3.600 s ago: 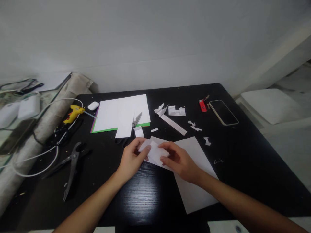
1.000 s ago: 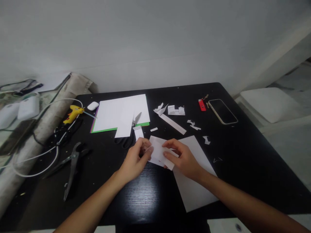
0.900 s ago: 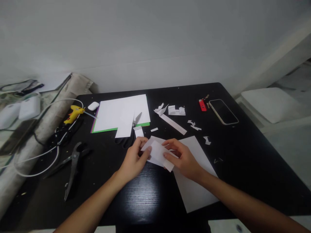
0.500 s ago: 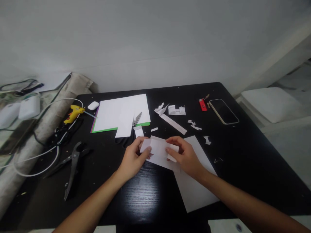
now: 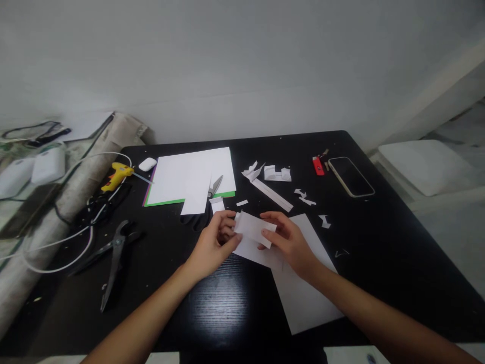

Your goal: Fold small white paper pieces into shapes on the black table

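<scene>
Both of my hands hold a small folded piece of white paper (image 5: pixel 253 229) just above the black table (image 5: pixel 379 242). My left hand (image 5: pixel 214 245) pinches its left end with thumb and fingers curled. My right hand (image 5: pixel 290 242) grips its right end from behind. Under the hands lies a larger white sheet (image 5: pixel 303 298) that reaches toward the table's near edge. Part of the folded piece is hidden by my fingers.
A stack of white sheets on green and purple card (image 5: pixel 182 177) lies at the back left, with scissors (image 5: pixel 212 189) on it. Further left are a yellow glue gun (image 5: pixel 115 176), pliers (image 5: pixel 113 253) and white cables. Paper scraps (image 5: pixel 276 174), a red lighter (image 5: pixel 317 165) and a phone (image 5: pixel 351 176) lie at the back right.
The hands have turned and refolded the small paper piece, lifting it slightly off the large sheet. It now stands more upright between the fingers. Nothing else on the table has moved.
</scene>
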Demonstrator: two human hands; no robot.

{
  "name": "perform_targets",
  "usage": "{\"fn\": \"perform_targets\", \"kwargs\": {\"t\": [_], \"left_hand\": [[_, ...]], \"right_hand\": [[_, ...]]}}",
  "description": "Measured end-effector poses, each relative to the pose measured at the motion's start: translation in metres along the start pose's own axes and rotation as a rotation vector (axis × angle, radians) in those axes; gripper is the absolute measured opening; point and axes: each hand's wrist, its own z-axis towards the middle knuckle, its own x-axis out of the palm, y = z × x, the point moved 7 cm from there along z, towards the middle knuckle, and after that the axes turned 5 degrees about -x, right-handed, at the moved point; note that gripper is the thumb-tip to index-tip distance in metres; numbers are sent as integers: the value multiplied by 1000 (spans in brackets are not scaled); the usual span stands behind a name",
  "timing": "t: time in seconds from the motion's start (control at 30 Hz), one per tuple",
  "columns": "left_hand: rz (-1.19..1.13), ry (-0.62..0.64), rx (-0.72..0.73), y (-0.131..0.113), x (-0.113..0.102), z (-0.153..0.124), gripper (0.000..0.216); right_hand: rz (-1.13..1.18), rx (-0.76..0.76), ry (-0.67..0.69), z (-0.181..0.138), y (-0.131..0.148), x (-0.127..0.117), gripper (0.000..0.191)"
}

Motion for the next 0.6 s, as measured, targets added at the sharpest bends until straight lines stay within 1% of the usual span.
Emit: {"fn": "perform_targets", "kwargs": {"t": [0.1,0.2,0.3,0.43,0.53,0.6], "left_hand": [[107,41,61,-1,3,-1,60],[194,57,89,1,4,-1,72],[230,66,109,2,3,0,74],[258,50,149,-5,1,0,58],[353,54,203,-16,2,-3,40],[423,81,241,-22,6,-6,33]], "right_hand": [[33,-22,-25,2,-1,-3,40],[82,-49,-30,6,-2,-6,41],[105,-37,-34,10,-5,-9,40],[104,-32,-24,12,-6,-9,41],[66,-28,-28,11,-6,-9,40],[41,-24,-31,11,-5,-9,40]]}}
